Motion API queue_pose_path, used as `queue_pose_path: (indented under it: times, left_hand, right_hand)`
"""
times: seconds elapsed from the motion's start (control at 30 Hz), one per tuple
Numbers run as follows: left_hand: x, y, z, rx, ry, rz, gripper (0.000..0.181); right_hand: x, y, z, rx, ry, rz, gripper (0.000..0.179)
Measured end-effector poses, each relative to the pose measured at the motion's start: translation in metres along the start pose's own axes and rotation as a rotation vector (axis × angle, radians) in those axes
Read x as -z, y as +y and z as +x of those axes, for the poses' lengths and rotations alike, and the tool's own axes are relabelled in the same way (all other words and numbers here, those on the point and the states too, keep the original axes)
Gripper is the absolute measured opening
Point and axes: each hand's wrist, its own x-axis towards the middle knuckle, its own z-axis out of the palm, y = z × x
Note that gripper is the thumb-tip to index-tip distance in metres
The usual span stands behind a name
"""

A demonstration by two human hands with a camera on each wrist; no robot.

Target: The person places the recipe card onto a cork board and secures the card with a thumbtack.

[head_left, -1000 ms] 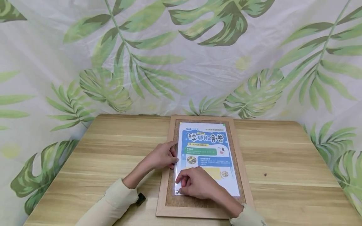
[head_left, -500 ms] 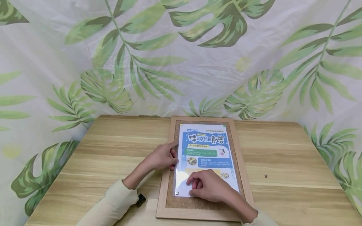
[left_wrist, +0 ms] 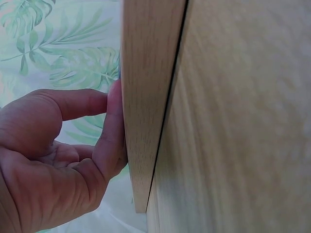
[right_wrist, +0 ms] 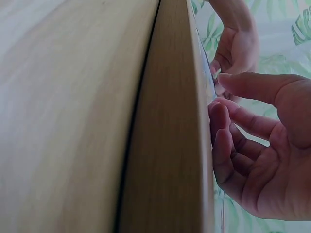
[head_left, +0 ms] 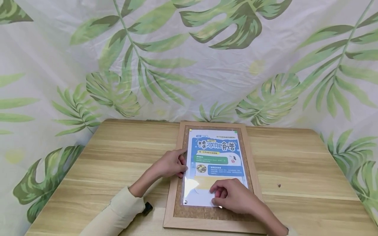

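A printed poster (head_left: 217, 160) in shiny clear plastic lies on a wood-framed cork board (head_left: 206, 212). A yellow pin (head_left: 190, 130) sits at its top left corner, a green pin (head_left: 236, 132) at the top right and a silver pin (head_left: 185, 202) at the bottom left. My left hand (head_left: 171, 163) rests over the frame's left side, fingertips on the poster's left edge. Over the poster's lower right part is my right hand (head_left: 236, 196), fingers bent and fingertips near the surface. In the right wrist view, nothing shows between its thumb (right_wrist: 243, 85) and fingers.
The board lies on a wood-grain table (head_left: 133, 141), reaching almost to its back edge. A small dark speck (head_left: 279, 186) marks the tabletop to the right. Behind hangs a leaf-patterned cloth (head_left: 189, 65). Something black (head_left: 147, 208) shows beside the left sleeve (head_left: 118, 209).
My right hand has moved right across the poster's lower part, away from the silver pin at the bottom left corner. My left hand has stayed at the left edge.
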Motion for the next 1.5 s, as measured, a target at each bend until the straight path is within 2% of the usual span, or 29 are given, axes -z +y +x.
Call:
queue_pose_path:
  times: [0.27,0.63,0.83,1.07,1.5]
  left_hand:
    - [0.0,0.0,0.0,-0.002,0.002,-0.006,0.08]
    - [0.0,-0.001,0.0,-0.004,0.0,-0.022,0.08]
    - [0.0,-0.002,0.0,-0.009,-0.004,-0.031,0.08]
    - [0.0,-0.002,-0.002,0.001,-0.004,-0.025,0.079]
    - [0.001,-0.004,-0.001,-0.009,-0.012,-0.044,0.08]
  right_hand:
    - [0.015,0.013,-0.016,-0.022,0.034,0.004,0.016]
    - [0.03,0.029,-0.035,-0.041,0.091,-0.041,0.012]
    - [0.042,0.038,-0.047,-0.093,0.122,-0.04,0.015]
    - [0.063,0.051,-0.059,-0.148,0.185,-0.077,0.017]
    - [0.085,0.076,-0.079,-0.179,0.278,-0.168,0.018]
